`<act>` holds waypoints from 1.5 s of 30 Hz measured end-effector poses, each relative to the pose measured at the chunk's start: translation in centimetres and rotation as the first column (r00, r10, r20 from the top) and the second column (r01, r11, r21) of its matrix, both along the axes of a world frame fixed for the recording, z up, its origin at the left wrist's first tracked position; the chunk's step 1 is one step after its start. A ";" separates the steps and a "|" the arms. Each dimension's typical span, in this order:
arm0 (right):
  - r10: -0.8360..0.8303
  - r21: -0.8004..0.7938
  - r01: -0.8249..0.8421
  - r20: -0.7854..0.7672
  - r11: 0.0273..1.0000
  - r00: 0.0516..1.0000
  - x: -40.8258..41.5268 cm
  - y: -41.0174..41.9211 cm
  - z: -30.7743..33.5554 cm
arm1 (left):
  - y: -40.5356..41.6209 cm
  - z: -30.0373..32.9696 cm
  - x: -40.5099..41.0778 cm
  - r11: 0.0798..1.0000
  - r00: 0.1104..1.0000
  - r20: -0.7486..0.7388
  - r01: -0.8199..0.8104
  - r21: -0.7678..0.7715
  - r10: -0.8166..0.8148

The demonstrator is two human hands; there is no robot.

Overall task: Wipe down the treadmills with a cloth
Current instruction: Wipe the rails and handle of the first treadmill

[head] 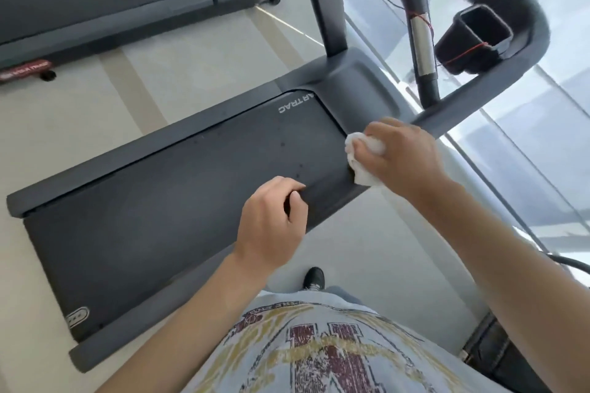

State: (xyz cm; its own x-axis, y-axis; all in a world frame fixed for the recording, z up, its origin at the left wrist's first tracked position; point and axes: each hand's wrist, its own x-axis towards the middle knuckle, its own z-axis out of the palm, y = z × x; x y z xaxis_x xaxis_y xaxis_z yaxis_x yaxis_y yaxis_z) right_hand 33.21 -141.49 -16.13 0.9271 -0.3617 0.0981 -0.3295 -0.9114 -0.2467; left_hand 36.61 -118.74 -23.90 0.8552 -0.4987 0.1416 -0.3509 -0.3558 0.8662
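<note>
A dark grey treadmill [166, 188] lies slantwise below me, its black belt running from lower left to the upright at upper right. My right hand [405, 156] grips a crumpled white cloth [367, 166] and holds it against the near side rail close to the front hood. My left hand [271, 223] hangs over the near rail with its fingers loosely curled and nothing in it; whether it touches the rail I cannot tell.
A second treadmill [111, 0] stands at the upper left across a strip of pale tiled floor [191, 67]. The console arm, a cup holder [472, 38] and a handrail [421, 41] hang at upper right. A glass wall runs along the right. My shoe [314, 277] is on the floor.
</note>
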 end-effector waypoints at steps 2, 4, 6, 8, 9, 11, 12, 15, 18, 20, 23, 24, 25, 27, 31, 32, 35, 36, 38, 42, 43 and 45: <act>-0.096 -0.039 0.092 -0.098 0.995 0.991 1.6 -1.6 -0.2 | -0.1 -0.2 0.0 1.000 1.000 -0.002 -0.006 -0.009 0.006; -0.067 -0.109 0.045 -0.204 0.993 0.977 3.4 -1.1 -0.3 | -0.2 -0.4 0.1 1.000 1.000 0.022 -0.018 -0.012 0.018; 0.052 -0.116 -0.093 -0.318 0.989 0.947 4.6 1.0 -0.4 | -0.4 -0.6 -0.1 0.999 0.997 0.066 -0.051 0.016 0.050; 0.208 -0.055 -0.251 -0.407 0.966 0.890 5.3 4.3 -0.4 | -0.5 -0.7 -0.4 0.992 0.989 0.090 -0.120 0.037 0.117; 0.266 -0.024 -0.308 -0.445 0.951 0.855 5.6 5.6 -0.4 | -0.5 -0.6 -0.5 0.986 0.983 0.085 -0.165 0.034 0.161; 0.338 0.031 -0.371 -0.489 0.928 0.804 6.3 6.9 -0.5 | -0.5 -0.4 -0.6 0.973 0.972 0.069 -0.228 0.024 0.226; 0.365 0.059 -0.390 -0.497 0.919 0.787 6.5 7.0 -0.6 | -0.5 -0.3 -0.6 0.970 0.969 0.072 -0.241 0.029 0.238; 0.428 0.127 -0.422 -0.475 0.898 0.769 6.9 6.1 -0.9 | -0.6 -0.2 -0.8 0.962 0.962 0.104 -0.261 0.078 0.252; 0.490 0.160 -0.469 -0.427 0.868 0.761 6.5 4.8 -0.8 | -0.7 0.3 -1.1 0.943 0.958 0.125 -0.278 0.184 0.258; 0.512 0.159 -0.492 -0.392 0.856 0.764 6.2 2.6 -0.7 | -1.5 1.1 -1.6 0.923 0.958 0.135 -0.281 0.264 0.253; 0.464 0.101 -0.462 -0.377 0.881 0.802 6.4 -3.4 -0.6 | -4.2 2.3 -2.5 0.867 0.950 0.206 -0.302 0.397 0.236; 0.430 0.082 -0.433 -0.375 0.898 0.821 6.4 -5.9 -0.5 | -5.3 2.5 -2.6 0.838 0.940 0.248 -0.323 0.439 0.232; 0.394 0.060 -0.402 -0.375 0.914 0.839 6.4 -8.2 -0.4 | -6.5 2.7 -2.6 0.807 0.926 0.296 -0.354 0.472 0.234; 0.352 0.029 -0.368 -0.369 0.929 0.860 6.3 -11.9 -0.5 | -8.6 2.9 -2.5 0.753 0.883 0.396 -0.436 0.492 0.252; 0.406 0.017 -0.429 -0.357 0.903 0.841 6.4 -13.8 -0.8 | -11.4 2.7 -2.7 0.684 0.827 0.493 -0.525 0.507 0.269; 0.440 0.026 -0.461 -0.351 0.887 0.827 6.4 -13.2 -0.8 | -11.7 2.6 -2.8 0.666 0.806 0.515 -0.558 0.495 0.292; 0.571 0.086 -0.575 -0.303 0.814 0.763 6.3 -9.1 -1.0 | -11.9 2.3 -3.1 0.647 0.756 0.564 -0.618 0.446 0.332; 0.621 0.108 -0.618 -0.276 0.779 0.734 6.4 -7.3 -1.4 | -11.9 2.3 -3.2 0.646 0.746 0.570 -0.629 0.433 0.345; 0.697 0.138 -0.688 -0.245 0.713 0.674 6.6 -4.1 -2.1 | -11.9 2.2 -3.3 0.630 0.719 0.566 -0.667 0.398 0.403; 0.750 0.183 -0.728 -0.145 0.661 0.645 6.9 -3.8 -3.1 | -12.0 1.9 -3.4 0.587 0.658 0.584 -0.731 0.347 0.474; 0.757 0.169 -0.739 -0.099 0.652 0.646 6.4 -4.6 -3.0 | -12.0 1.7 -3.4 0.587 0.660 0.588 -0.729 0.351 0.468; 0.777 0.143 -0.768 -0.014 0.624 0.629 5.4 -7.2 -2.8 | -12.1 1.7 -3.4 0.582 0.661 0.603 -0.727 0.365 0.447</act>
